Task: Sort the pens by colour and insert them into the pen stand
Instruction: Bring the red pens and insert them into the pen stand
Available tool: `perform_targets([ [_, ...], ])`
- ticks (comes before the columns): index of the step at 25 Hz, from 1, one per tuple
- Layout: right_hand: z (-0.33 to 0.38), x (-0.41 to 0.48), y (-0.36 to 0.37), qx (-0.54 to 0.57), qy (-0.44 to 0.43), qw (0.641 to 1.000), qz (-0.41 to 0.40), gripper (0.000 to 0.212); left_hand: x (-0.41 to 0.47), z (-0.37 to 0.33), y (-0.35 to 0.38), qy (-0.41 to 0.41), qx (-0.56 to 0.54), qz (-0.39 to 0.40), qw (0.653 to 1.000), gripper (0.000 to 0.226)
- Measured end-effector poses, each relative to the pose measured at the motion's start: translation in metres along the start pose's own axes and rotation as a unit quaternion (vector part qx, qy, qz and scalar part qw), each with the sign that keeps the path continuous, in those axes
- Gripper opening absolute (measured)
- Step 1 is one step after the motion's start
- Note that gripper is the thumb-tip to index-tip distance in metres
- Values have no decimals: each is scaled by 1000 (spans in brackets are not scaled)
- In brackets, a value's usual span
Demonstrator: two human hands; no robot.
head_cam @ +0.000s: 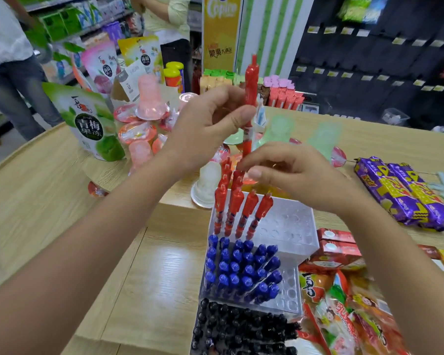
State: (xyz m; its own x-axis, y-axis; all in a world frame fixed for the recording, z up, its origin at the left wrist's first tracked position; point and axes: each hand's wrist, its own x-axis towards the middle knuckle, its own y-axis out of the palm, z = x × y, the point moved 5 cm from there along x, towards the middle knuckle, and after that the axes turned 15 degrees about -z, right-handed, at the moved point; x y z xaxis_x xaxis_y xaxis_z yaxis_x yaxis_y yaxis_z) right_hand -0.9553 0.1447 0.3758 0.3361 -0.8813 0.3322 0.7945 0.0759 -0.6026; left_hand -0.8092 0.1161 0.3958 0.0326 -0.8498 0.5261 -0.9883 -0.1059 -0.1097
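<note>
A shop: stocked shelves; snack packets (price-tagged racks behind).

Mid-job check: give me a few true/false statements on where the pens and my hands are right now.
1. The left hand holds a red pen upright above the pen stand. True.
2. The blue pens fill the farthest tier. False: they are in the middle tier; the red pens stand in the farthest.
3. The red tier has empty holes on its right side. True.
4. The black pens are in the nearest tier. True.
5. The purple snack packs lie left of the stand. False: they lie to its right.
</note>
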Motion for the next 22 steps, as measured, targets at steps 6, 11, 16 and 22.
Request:
perform_targets([
  [6,-24,-4,-37,90,60,975,-196,12,14,5,17,7,19,76,997,23],
  [11,-37,0,-11,34,61,985,-157,21,5,26,29,-65,37,140,987,20],
  [16,-52,2,8,33,52,984,-170,28,-3,34,24,-70,65,130,987,17],
  [22,-52,-2,23,11,6,994,-106,18,0,25,18,-26,65,81,994,12],
])
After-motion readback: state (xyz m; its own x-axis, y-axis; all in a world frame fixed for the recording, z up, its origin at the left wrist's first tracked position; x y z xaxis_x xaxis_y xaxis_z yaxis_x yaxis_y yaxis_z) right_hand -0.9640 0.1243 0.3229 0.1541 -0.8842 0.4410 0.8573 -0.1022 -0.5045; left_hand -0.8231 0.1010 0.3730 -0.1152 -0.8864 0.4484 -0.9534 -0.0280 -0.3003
